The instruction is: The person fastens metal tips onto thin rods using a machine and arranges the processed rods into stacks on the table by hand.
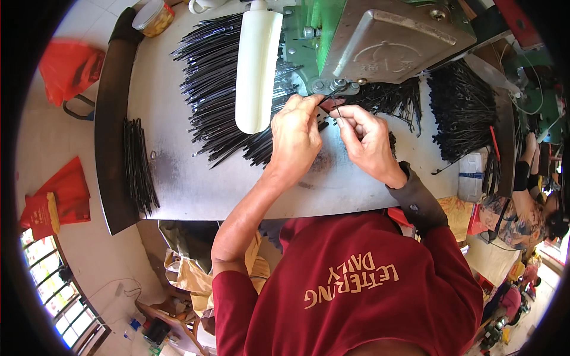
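Note:
My left hand [297, 130] is closed in a pinch at the base of the green machine [309, 71], its fingertips on one end of a thin black strip. Just to its right, my right hand [369, 142] is closed too, thumb and forefinger pinching a slim dark strip [339, 111]. The fingers partly hide both pieces. Left of the machine lies a wide spread of thin black strips [214, 89], reaching under a long white lamp-like cover [256, 89]. More black strips [389, 101] lie in a loose heap behind my right hand.
The metal table [196, 184] has a dark raised left edge [113, 130], with a small bundle of strips [139, 166] beside it. A thick bundle [460, 110] and a clear plastic box [472, 175] stand at the right. A food jar [153, 18] sits far left. Other people are at the right.

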`<state>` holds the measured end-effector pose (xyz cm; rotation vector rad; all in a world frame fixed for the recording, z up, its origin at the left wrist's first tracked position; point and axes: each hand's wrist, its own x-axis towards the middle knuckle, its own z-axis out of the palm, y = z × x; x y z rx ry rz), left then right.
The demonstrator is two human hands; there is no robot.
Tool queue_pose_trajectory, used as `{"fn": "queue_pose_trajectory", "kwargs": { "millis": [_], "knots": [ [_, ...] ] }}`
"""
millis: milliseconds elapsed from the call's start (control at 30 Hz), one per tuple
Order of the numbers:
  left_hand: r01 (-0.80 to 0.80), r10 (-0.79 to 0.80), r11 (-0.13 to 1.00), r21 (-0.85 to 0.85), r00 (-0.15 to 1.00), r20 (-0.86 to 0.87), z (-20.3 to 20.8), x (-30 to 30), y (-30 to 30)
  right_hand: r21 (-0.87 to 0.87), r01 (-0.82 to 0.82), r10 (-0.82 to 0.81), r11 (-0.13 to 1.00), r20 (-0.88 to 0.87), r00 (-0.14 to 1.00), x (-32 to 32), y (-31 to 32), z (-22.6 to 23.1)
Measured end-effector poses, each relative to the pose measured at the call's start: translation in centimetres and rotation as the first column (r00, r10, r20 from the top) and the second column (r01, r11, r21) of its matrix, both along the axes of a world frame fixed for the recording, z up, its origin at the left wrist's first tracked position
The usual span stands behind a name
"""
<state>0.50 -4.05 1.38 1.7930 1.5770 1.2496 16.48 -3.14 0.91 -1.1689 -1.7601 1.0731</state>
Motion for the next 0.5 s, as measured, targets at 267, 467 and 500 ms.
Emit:
{"fn": "queue_pose_trajectory", "kwargs": {
  "millis": [267,467,500],
  "knots": [
    [-0.012,0.012,1.000,0.011,1.000,0.009,-0.3,0.0,0.3,-0.031,0.017,-0.019,0.999,-0.087,0.996,-0.1,0.3,-0.8],
    [0.002,-0.001,0.999,0.050,1.000,-0.030,-0.6,0.0,0.3,-0.088,0.007,-0.022,0.996,-0.169,0.985,-0.3,0.4,-1.1],
    [0.009,-0.006,0.999,0.053,0.999,-0.053,-0.5,0.0,0.3,-0.089,0.007,-0.022,0.996,-0.168,0.985,-0.3,0.4,-0.9]
  ]
}}
